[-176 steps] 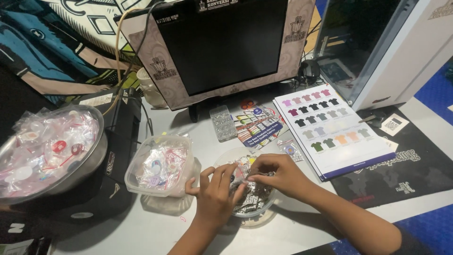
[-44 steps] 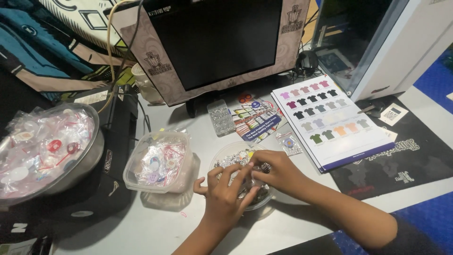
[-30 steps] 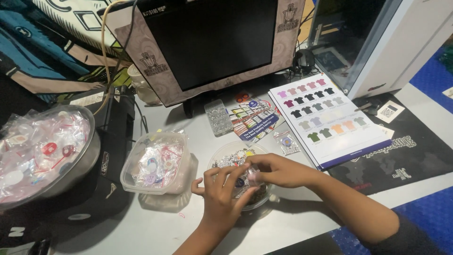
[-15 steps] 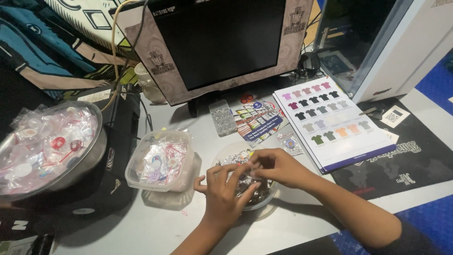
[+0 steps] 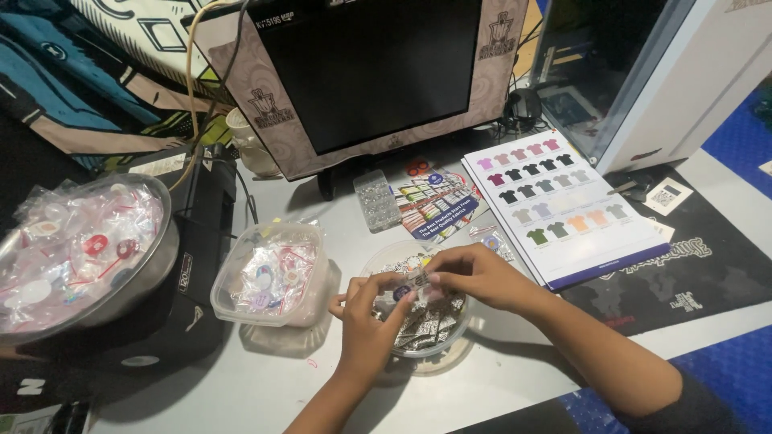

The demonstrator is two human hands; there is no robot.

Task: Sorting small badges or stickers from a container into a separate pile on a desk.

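Left hand (image 5: 366,325): over the near rim of the bowl (image 5: 378,261), thumb and forefinger pinched together on one end of a small packet (image 5: 412,283).
Right hand (image 5: 474,277): over the bowl's far side, fingertips pinched on the packet's other end; both grips were closed on the same piece.
Packet: small, pale, with a blue spot; it was held just above the bowl, between the two hands.
Bowl: clear and round, on the bench (image 5: 241,378), filled with a heap of silvery packets (image 5: 426,325).
Tub (image 5: 269,277): clear, just left of the bowl, stuffed with small plastic bags holding round bits.
Big bowl (image 5: 80,249): metal, far left on a black box, full of similar bagged bits.
Chart (image 5: 563,205): a sheet of coloured shirts, just right of the bowl, beside the right forearm.
Risk, slip: the packet looked tiny and slick; an uneven pull from either pinch could have dropped it into the heap, where it would be hard to pick out.
Risk, tip: the left wrist sat near the rim; a press there could have tilted the bowl and spilled packets over the bench.
Risk, sweep: the right forearm could have pushed the chart.
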